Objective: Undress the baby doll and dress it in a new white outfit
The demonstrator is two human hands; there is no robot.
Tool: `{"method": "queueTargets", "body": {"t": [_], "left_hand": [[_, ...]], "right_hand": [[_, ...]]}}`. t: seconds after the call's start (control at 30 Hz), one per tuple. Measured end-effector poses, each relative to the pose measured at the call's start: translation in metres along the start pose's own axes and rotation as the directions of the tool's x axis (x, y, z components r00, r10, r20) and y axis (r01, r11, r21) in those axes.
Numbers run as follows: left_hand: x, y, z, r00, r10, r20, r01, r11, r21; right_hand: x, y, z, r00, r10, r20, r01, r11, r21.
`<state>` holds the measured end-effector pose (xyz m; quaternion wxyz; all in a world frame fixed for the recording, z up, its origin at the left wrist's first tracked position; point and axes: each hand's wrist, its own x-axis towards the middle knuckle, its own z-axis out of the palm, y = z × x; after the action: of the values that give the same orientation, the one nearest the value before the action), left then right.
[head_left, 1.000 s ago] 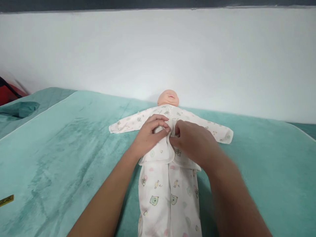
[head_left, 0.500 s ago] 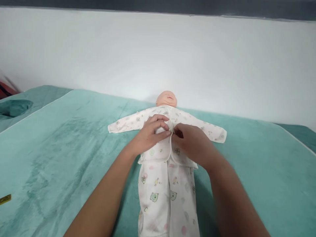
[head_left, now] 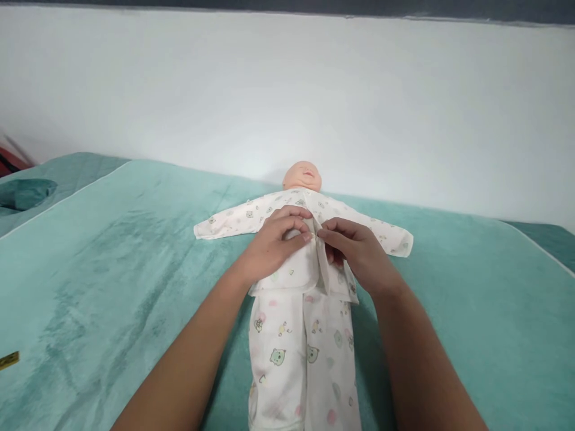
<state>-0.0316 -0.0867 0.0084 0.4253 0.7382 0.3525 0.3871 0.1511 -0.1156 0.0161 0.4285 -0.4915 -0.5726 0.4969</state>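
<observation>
A baby doll (head_left: 302, 176) lies on its back on a teal blanket (head_left: 112, 269), arms spread, dressed in a white printed top (head_left: 233, 220) and matching trousers (head_left: 300, 353). My left hand (head_left: 275, 244) pinches the left front edge of the top at the chest. My right hand (head_left: 359, 254) pinches the right front edge, and that flap is lifted a little. The fingertips of both hands meet at the middle of the chest.
A white wall (head_left: 287, 102) rises just behind the doll's head. A bundled dark green cloth (head_left: 24, 193) lies at the far left, with something red (head_left: 6, 161) behind it. A small yellow tag (head_left: 9, 360) lies on the blanket at the left edge.
My right hand has turned and lifted the right front flap of the top slightly. My left hand has stayed pinched at the chest. The view has shifted a little.
</observation>
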Motion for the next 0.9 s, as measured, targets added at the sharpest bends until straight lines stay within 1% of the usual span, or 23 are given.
{"method": "queueTargets", "body": {"t": [0.07,0.23,0.43,0.67,0.9], "left_hand": [[-0.0003,0.0012,-0.0002,1.0,-0.014,0.004,0.015,1.0,-0.027],[-0.0009,0.0029,0.0024,1.0,-0.029,0.008,0.029,0.999,0.017],[-0.0012,0.0027,0.0058,0.999,-0.027,-0.026,0.028,0.999,0.029],[0.0005,-0.001,0.0075,1.0,-0.008,-0.03,0.011,0.994,0.106],[0.001,-0.0037,0.0076,0.999,0.004,-0.042,0.002,0.991,0.132]], "right_hand": [[0.0006,0.0006,0.0,1.0,-0.003,0.015,0.003,1.0,-0.004],[0.0005,0.0013,-0.0013,0.999,-0.011,0.03,0.011,1.0,-0.011],[0.0011,0.0035,-0.0032,0.997,-0.019,0.072,0.017,0.999,0.028],[0.0036,0.0076,-0.0064,0.996,-0.016,0.092,0.009,0.997,0.077],[0.0031,0.0055,-0.0048,0.998,0.034,0.049,-0.034,0.999,-0.009]]}}
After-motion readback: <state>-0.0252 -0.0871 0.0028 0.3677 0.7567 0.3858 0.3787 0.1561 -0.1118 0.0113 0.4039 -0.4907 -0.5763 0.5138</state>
